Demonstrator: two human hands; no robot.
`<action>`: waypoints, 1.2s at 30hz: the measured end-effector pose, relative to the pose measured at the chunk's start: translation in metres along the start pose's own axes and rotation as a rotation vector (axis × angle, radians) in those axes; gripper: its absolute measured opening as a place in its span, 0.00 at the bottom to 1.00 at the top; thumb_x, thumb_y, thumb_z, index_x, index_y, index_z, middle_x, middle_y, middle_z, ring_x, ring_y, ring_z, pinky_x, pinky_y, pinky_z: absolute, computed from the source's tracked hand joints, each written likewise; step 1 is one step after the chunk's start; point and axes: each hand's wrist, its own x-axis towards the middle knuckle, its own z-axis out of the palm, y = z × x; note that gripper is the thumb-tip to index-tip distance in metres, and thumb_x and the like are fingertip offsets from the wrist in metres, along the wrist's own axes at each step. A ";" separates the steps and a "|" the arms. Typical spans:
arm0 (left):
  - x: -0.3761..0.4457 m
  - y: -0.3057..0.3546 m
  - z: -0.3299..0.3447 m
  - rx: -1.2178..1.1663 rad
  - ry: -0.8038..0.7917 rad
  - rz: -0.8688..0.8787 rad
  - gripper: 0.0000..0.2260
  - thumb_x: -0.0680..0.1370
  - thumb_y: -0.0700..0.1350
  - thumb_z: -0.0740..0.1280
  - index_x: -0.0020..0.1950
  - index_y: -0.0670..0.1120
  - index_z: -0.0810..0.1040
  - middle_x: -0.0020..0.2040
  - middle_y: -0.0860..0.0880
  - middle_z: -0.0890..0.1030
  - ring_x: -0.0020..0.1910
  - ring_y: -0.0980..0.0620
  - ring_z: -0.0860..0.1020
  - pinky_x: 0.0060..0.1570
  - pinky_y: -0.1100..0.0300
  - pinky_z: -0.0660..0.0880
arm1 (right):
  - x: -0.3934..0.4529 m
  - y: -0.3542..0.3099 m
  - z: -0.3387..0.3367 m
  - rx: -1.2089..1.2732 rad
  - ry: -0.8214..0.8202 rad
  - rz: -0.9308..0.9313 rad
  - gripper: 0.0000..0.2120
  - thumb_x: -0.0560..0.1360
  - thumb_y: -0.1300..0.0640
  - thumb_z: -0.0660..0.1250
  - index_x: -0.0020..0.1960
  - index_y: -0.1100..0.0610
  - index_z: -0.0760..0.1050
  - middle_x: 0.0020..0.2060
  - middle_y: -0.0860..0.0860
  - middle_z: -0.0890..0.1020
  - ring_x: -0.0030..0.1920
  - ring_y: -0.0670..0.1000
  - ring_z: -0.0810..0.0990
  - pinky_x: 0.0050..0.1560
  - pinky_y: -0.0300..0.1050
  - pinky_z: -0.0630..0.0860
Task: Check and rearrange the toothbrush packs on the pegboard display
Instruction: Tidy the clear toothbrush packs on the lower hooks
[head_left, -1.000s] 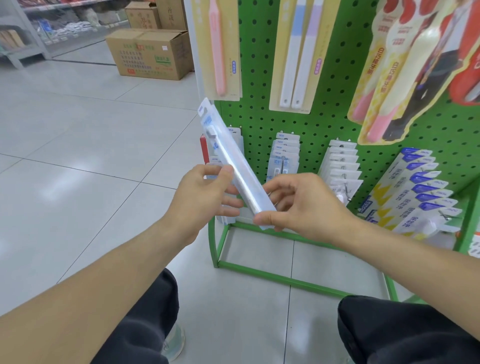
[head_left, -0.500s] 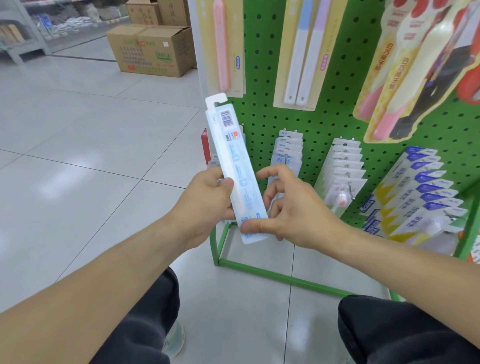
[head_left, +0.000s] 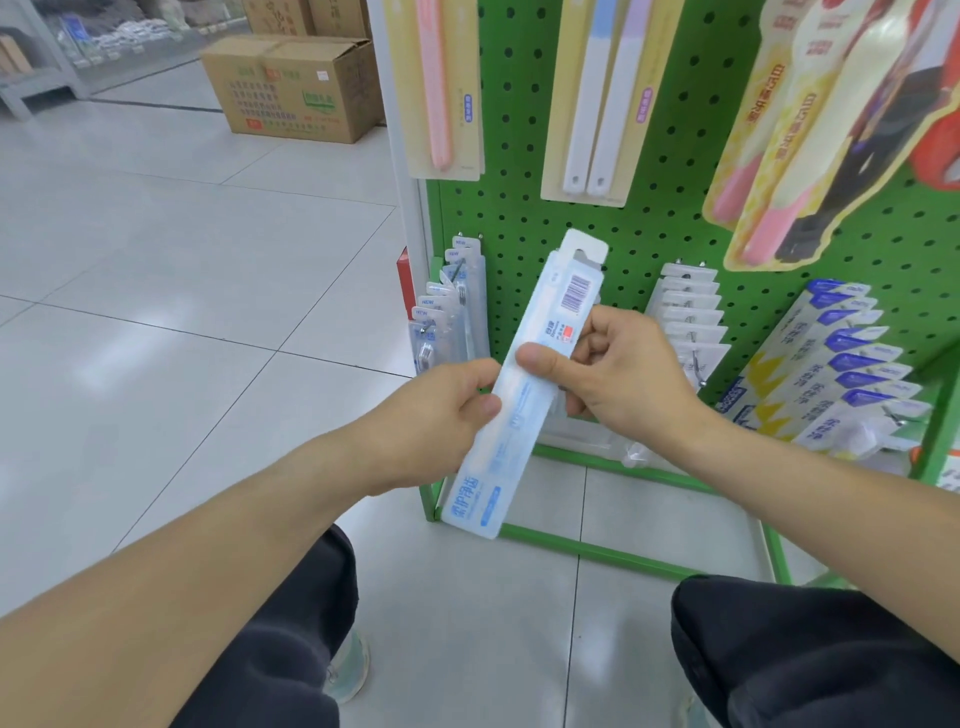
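Shifted rightward and tilted since the earlier frame, the toothbrush pack (head_left: 524, 387) (barcode toward us) sits before the green pegboard (head_left: 654, 228), pinched by our left hand (head_left: 441, 410) and right hand (head_left: 613, 371); we judge its hang-tab may miss the hidden hook.

Your toothbrush pack (head_left: 524, 384) has swung from leaning top-left to leaning top-right, barcode side now facing you. Your right hand (head_left: 618, 371) has climbed from its bottom end to its upper half, thumb across the face. Your left hand (head_left: 441, 410) now pinches its left edge.
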 end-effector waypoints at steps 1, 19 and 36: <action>0.000 0.000 -0.001 0.070 0.008 -0.001 0.10 0.85 0.44 0.56 0.53 0.53 0.77 0.51 0.38 0.81 0.51 0.37 0.82 0.52 0.38 0.80 | -0.001 0.000 0.000 0.013 0.020 0.007 0.13 0.74 0.49 0.74 0.44 0.59 0.80 0.30 0.59 0.82 0.23 0.52 0.77 0.25 0.44 0.76; 0.005 0.001 0.021 0.420 0.266 0.220 0.09 0.80 0.45 0.66 0.57 0.48 0.69 0.42 0.54 0.74 0.43 0.48 0.75 0.40 0.55 0.70 | -0.003 -0.012 0.012 0.013 -0.005 0.011 0.25 0.83 0.50 0.63 0.32 0.62 0.77 0.22 0.56 0.78 0.20 0.54 0.73 0.24 0.40 0.70; 0.011 -0.042 0.006 -0.487 0.217 -0.242 0.16 0.74 0.36 0.72 0.61 0.43 0.79 0.56 0.43 0.85 0.57 0.43 0.83 0.63 0.42 0.77 | 0.023 -0.010 0.056 -0.083 -0.051 -0.144 0.07 0.74 0.58 0.76 0.50 0.57 0.80 0.37 0.54 0.84 0.37 0.55 0.82 0.39 0.55 0.84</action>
